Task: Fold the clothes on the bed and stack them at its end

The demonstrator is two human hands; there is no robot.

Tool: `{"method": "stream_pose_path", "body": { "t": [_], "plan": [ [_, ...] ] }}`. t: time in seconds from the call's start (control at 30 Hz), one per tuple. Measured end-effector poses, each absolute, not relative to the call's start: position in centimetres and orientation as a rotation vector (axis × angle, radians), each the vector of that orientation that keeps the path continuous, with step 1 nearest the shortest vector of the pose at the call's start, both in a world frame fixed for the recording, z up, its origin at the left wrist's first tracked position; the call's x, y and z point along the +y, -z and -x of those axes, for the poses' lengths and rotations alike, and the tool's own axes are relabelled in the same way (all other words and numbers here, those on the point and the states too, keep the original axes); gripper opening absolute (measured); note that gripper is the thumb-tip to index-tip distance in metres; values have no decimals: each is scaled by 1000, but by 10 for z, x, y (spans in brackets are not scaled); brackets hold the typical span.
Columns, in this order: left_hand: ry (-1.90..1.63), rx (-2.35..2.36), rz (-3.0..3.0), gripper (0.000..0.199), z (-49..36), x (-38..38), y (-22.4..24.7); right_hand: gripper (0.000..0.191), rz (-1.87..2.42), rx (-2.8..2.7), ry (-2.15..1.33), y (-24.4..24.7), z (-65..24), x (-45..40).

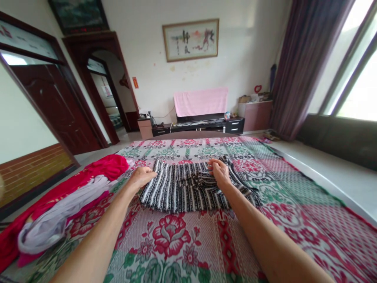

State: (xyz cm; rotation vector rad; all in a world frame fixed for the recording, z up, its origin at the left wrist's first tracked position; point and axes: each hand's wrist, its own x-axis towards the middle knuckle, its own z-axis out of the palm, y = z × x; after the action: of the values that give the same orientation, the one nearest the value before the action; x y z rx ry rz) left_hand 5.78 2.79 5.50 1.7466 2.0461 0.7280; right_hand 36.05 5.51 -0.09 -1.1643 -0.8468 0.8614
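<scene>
A black-and-white striped garment [179, 192] lies spread on the flowered bedcover [171, 243] in front of me, its exact kind unclear. At its upper left edge, my left hand [143, 177] is closed with the fingertips on the cloth. My right hand [220, 173] pinches a bunched part of the same garment, right of its middle. Folds and a loose flap show beneath and beside the right hand. Part of the garment is hidden behind my right wrist.
Red clothing [97, 169] and a pale grey garment [59, 220] are heaped along the left side. Beyond the bedcover stand a low black cabinet [197, 127] and a screen under a pink cloth [202, 102]. A dark curtain [309, 67] hangs at the right.
</scene>
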Motion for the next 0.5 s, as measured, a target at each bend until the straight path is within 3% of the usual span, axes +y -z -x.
{"method": "stream_pose_path", "body": {
  "t": [0.3,0.5],
  "plan": [
    [-785,1982,-1958,18,-128,27,-107,34,1075,-696,-1003,2,-361,56],
    [-718,1928,-1985,12,-165,28,-108,29,1065,-674,-1064,-3,-363,53]
  ]
}}
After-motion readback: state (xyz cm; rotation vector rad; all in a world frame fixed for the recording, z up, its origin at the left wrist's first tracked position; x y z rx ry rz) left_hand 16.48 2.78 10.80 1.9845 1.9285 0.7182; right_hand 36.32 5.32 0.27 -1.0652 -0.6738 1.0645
